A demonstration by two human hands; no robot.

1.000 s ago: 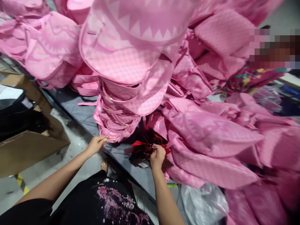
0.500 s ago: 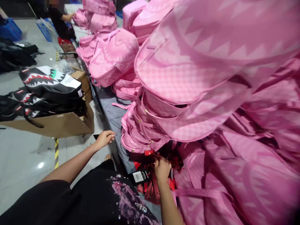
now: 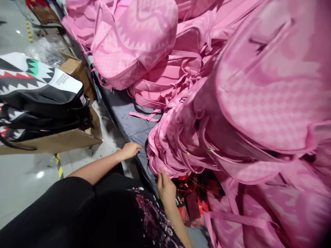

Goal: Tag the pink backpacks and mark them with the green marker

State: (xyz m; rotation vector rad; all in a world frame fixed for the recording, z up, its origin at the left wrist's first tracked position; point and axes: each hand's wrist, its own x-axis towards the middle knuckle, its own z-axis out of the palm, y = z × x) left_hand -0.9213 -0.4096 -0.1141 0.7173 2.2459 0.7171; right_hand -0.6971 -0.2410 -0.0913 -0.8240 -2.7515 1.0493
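My left hand is closed in a pinch beside the stack, with a thin red string running from its fingertips towards the pink bags. My right hand has its fingers drawn together at the front bottom edge of the stacked pink backpacks; what they hold, if anything, is too small to make out. Gold-coloured zip pulls show along the stack. Just right of that hand lies a heap of black and red hang tags with tangled red strings, partly under the bags.
More pink backpacks cover the grey table ahead and to the right. On the floor at left, a cardboard box holds black-and-white backpacks with a toothed pattern. Clear plastic wrapping lies behind it.
My right hand has left the heap of tags and moved left to the backpack stack's edge. My left hand has come closer to the stack, a red string now at its fingertips. The view has shifted.
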